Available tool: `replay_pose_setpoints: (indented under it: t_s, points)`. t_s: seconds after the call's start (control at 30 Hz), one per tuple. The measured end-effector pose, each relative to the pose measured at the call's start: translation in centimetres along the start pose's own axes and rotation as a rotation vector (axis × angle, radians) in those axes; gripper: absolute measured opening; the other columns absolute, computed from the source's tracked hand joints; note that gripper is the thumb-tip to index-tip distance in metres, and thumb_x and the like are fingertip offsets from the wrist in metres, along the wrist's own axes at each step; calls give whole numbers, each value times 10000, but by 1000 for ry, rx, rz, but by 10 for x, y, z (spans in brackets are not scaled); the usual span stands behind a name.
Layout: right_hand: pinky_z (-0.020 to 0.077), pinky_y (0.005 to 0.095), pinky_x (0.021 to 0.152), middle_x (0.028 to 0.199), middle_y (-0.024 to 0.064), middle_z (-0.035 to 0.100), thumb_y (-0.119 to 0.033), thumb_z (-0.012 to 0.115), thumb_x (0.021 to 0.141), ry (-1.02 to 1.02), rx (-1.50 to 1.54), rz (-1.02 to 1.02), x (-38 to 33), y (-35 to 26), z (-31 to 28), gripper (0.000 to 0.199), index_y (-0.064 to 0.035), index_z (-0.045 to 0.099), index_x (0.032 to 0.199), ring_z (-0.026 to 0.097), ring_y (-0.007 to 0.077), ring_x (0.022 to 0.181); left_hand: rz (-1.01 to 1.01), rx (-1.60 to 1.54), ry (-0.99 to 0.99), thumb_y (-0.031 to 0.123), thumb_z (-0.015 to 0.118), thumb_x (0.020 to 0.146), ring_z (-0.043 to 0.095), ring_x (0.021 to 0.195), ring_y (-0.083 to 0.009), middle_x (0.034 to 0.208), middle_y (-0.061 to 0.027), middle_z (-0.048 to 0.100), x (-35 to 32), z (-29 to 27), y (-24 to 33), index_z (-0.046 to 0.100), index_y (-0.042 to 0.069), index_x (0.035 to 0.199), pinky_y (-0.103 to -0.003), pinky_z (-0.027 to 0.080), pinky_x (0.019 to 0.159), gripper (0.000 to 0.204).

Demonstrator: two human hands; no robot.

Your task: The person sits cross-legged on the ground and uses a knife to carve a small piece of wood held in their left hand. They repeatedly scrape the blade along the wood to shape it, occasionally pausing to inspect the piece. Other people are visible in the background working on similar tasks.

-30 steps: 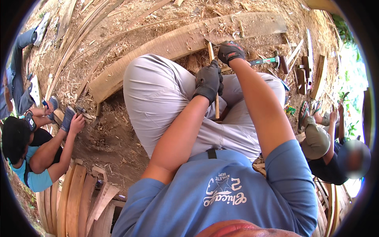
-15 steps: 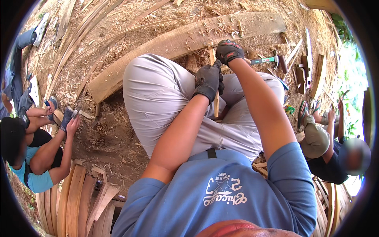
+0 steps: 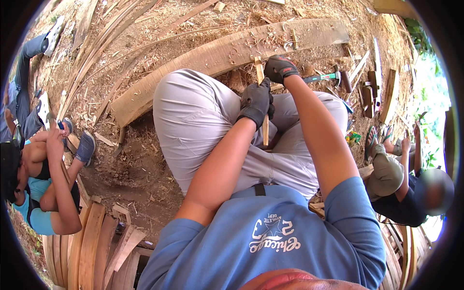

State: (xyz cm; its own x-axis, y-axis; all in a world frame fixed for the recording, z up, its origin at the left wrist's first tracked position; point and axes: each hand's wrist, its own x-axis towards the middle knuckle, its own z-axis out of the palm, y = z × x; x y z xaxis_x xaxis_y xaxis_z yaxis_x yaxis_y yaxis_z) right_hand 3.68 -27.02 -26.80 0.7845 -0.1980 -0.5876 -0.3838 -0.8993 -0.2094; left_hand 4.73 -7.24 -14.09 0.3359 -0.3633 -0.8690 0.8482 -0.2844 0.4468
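My left hand (image 3: 254,101), in a dark work glove, is wrapped round a thin, pale wooden strip (image 3: 259,70) between my thighs. The strip stands lengthwise from my lap, its far end just short of a long curved plank. Close to that far end, on its right, is my right hand (image 3: 281,69), also gloved and closed in a fist. Whatever it grips is hidden by the fingers. A hammer (image 3: 321,77) with a green grip and dark head lies just right of my right wrist.
The curved plank (image 3: 212,53), strewn with shavings, lies beyond my knees. Wooden hand planes (image 3: 369,94) and offcuts lie to the right. Stacked curved boards (image 3: 87,246) are at lower left. One person (image 3: 48,193) sits at left, another (image 3: 396,188) at right.
My right fist has shifted slightly nearer to me, and the whole view has tilted a little. The person at left has drawn their hands back and up from the foot.
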Motion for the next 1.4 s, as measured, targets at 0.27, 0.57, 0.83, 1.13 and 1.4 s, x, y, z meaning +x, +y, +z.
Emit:
replay_pose_setpoints:
  t_s: [0.27,0.57,0.83,1.13,1.4]
  points:
    - [559,473,907,1165,210,710,-178,607,824,2,-29,155,-26,-63,-28,309,-60,759,1065,687,401,1081,-4,0,-33,440,538,1036,371,367,-167,539,14,393,7,-8,-6,483,145,747,-367,310,362,417]
    - [556,431,916,1173,180,715,-267,657,829,-194,-66,-120,8,-30,8,314,-66,761,1047,693,328,1112,-138,-116,-91,553,468,1037,341,344,-168,522,19,381,1,-4,3,445,163,743,-364,281,340,489]
    - [541,443,941,1203,207,700,-255,657,809,-182,21,58,-2,-43,-14,352,-60,753,1086,683,359,1124,-192,-185,-67,610,441,1023,307,351,-171,533,26,361,9,-10,-2,438,169,781,-363,251,349,503]
    - [553,440,921,1161,219,703,-240,617,827,-28,155,283,-21,-69,-32,325,-37,758,1038,698,363,1062,-187,-145,-29,625,445,1014,310,348,-185,536,19,351,0,-7,2,439,166,791,-374,244,354,511]
    - [575,405,765,850,169,744,-149,635,842,-102,-484,-510,-3,-17,-25,186,-38,752,934,728,333,793,-163,-137,-59,592,438,1025,347,364,-200,556,-3,388,-1,-2,4,461,155,822,-398,287,361,483]
